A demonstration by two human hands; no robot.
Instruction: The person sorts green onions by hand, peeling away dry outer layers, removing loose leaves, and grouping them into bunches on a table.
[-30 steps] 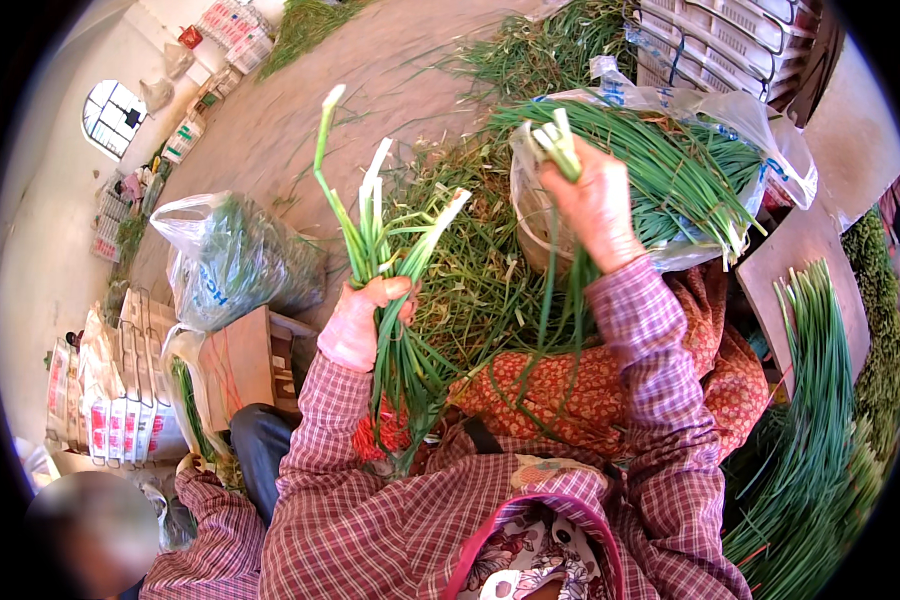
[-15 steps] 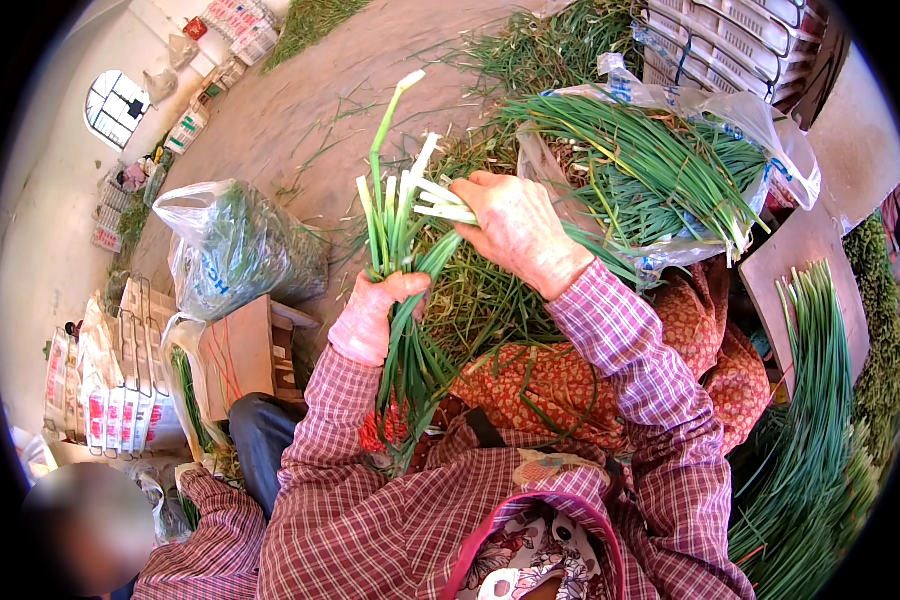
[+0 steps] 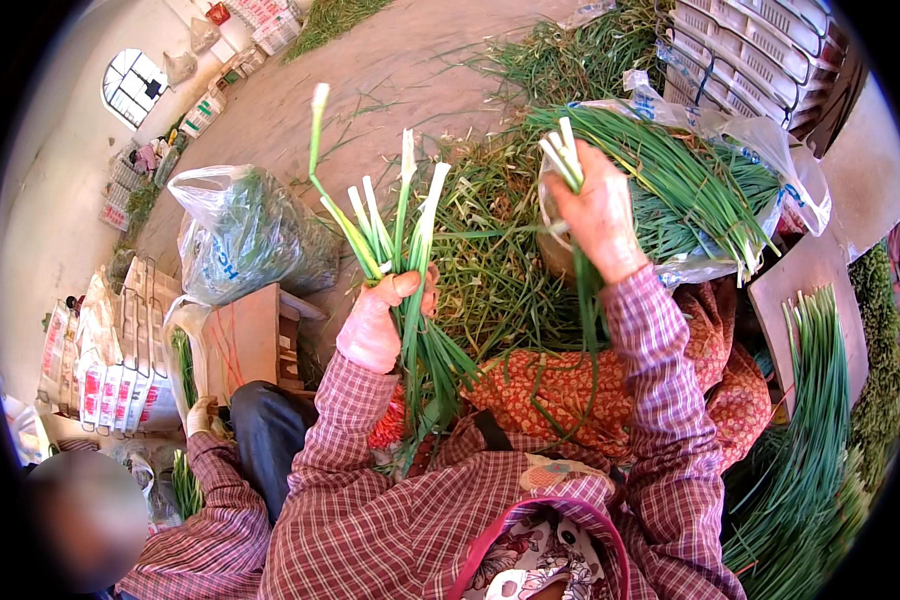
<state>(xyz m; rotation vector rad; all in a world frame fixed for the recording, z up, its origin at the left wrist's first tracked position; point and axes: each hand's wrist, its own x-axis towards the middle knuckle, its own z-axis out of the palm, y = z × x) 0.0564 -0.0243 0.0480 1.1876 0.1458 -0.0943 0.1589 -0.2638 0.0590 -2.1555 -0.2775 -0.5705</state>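
Observation:
My left hand (image 3: 378, 322) is closed round a bunch of chives (image 3: 426, 222), white stem ends up and fanned apart, green leaves hanging below. One longer stalk in it sticks up, bent at the middle. Off to the right, my right hand (image 3: 600, 215) grips a smaller bunch of chives (image 3: 562, 158), also white ends up, its leaves trailing toward my lap. The two bunches are apart. Behind my right hand, more chives (image 3: 670, 190) lie heaped on an open clear plastic bag (image 3: 812, 195). A patterned red cloth (image 3: 570, 390) covers my lap.
Loose leaf scraps (image 3: 490, 270) pile up ahead of my lap. A filled plastic bag (image 3: 250, 240) stands at left beside a wooden box (image 3: 240, 345). Long chives (image 3: 820, 380) lie on a board at right. White crates (image 3: 750, 60) are stacked far right. Another person's sleeve (image 3: 205, 520) is at lower left.
My right hand has moved right, away from the left bunch, carrying its chives with it. My left hand keeps its grip while its stalks spread wider. The whole view has shifted slightly.

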